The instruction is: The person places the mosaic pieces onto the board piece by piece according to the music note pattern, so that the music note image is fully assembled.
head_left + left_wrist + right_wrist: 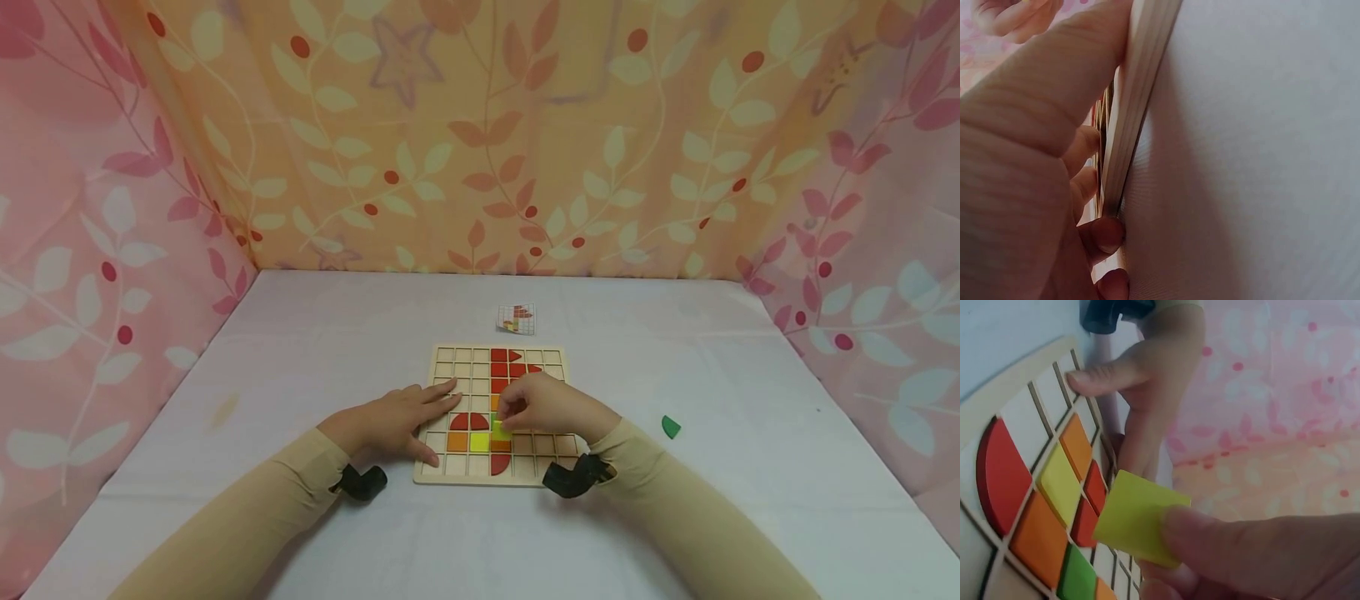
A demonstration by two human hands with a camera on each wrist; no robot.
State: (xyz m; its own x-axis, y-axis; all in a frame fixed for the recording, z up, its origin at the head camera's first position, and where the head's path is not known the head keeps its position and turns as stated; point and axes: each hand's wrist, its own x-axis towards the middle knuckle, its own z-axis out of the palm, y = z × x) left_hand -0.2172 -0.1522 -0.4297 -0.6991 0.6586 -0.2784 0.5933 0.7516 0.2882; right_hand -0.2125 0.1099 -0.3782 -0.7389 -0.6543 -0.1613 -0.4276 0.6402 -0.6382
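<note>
A wooden grid board lies on the table, with red, orange, yellow and green pieces set in some cells. Across its left side rests my left hand, fingers spread; in the left wrist view the thumb touches the board's edge. My right hand pinches a yellow square tile between thumb and fingers, above the board. Below that tile in the right wrist view are an orange square and a green square. A red quarter-round piece sits nearby. The right hand covers some cells in the head view.
A small card printed with a coloured grid pattern lies behind the board. To the right, a green quarter-round piece lies on the white tablecloth. Floral curtains enclose the back and sides.
</note>
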